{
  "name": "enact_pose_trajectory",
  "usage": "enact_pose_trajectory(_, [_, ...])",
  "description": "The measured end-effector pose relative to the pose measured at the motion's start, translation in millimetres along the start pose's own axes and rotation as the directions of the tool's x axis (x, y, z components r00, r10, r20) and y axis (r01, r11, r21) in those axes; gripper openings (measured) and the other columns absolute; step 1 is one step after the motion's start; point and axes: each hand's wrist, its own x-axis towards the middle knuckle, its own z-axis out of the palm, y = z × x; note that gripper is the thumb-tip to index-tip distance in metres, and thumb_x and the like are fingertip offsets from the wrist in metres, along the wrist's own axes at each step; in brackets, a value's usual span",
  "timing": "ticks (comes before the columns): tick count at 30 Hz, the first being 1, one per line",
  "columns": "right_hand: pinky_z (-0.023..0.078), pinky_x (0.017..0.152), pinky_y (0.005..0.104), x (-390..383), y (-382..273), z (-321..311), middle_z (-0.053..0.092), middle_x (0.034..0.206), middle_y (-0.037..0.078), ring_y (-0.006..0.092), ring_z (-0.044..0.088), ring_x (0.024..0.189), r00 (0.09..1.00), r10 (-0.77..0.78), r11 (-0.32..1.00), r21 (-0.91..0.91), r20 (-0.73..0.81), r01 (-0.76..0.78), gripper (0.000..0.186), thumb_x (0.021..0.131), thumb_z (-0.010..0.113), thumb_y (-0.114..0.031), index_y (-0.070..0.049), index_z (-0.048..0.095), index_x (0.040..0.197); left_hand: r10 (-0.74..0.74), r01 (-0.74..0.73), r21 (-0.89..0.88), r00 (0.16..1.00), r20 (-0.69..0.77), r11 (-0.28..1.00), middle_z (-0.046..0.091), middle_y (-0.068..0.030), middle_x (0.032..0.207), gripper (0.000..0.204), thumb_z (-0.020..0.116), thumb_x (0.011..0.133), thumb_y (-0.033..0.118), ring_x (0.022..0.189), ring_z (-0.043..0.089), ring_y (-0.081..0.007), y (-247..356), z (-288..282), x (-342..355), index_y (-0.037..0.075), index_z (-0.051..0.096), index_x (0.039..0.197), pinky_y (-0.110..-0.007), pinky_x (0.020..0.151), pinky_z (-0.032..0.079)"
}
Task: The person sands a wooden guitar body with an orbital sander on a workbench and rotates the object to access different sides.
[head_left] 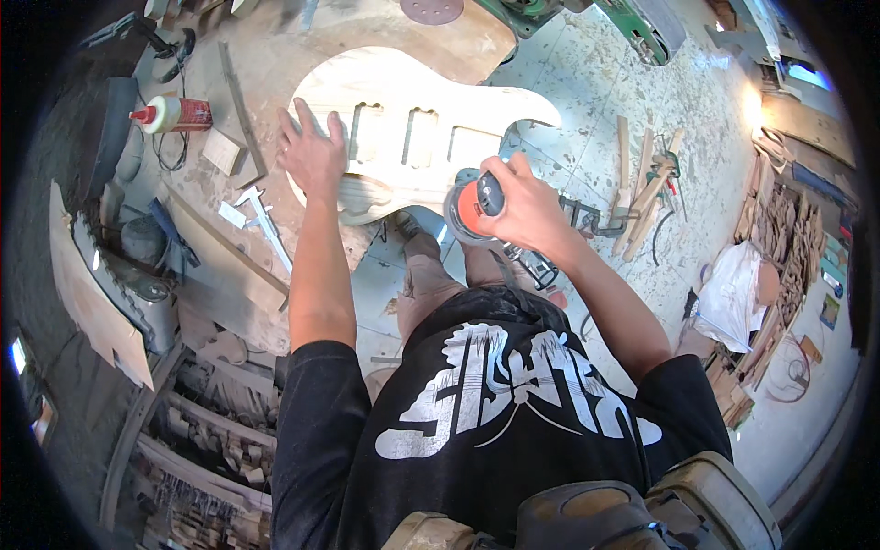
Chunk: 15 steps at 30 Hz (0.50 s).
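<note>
A pale wooden electric guitar body with several routed cavities lies on the workbench in front of me, its horn pointing right. My left hand rests on its left end with the fingers spread out. Wrapped round the top of an orange and black orbital sander is my right hand. The sander is at the body's lower right edge, beside the neck end. Its pad is partly hidden, and I cannot tell whether it touches the wood.
Left on the bench are a glue bottle, a wood block and a caliper. A round sanding disc lies beyond the body, near a green machine. Clamped wood strips lie on the floor at right.
</note>
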Motion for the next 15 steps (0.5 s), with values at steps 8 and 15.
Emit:
enact_pose_trajectory(8, [0.058, 0.077, 0.0539, -12, 52, -23, 0.055, 0.111, 0.019, 0.0462, 0.069, 0.086, 0.999, 0.006, 0.99, -0.138, 0.039, 0.0, 0.057, 0.073, 0.08, -0.028, -0.016, 0.058, 0.125, -0.001, 0.001, -0.019, 1.0, 0.008, 1.0, 0.035, -0.0183, 0.167, 0.073, 0.052, 0.1, 0.058, 0.143, 0.044, -0.0428, 1, -1, 0, 0.017, 0.044, 0.16, -0.057, 0.114, 0.037])
enact_pose_trajectory(15, [0.054, 0.078, 0.0516, -27, 51, -33, 0.054, 0.109, 0.018, 0.0454, 0.066, 0.091, 0.996, 0.083, 0.993, -0.087, -0.036, -0.086, 0.057, 0.073, 0.081, -0.025, -0.017, 0.057, 0.124, 0.006, -0.005, -0.042, 1.0, 0.015, 0.999, 0.036, -0.0202, 0.166, 0.073, 0.052, 0.1, 0.057, 0.141, 0.045, -0.0443, 3, -3, -1, 0.017, 0.044, 0.16, -0.058, 0.114, 0.036])
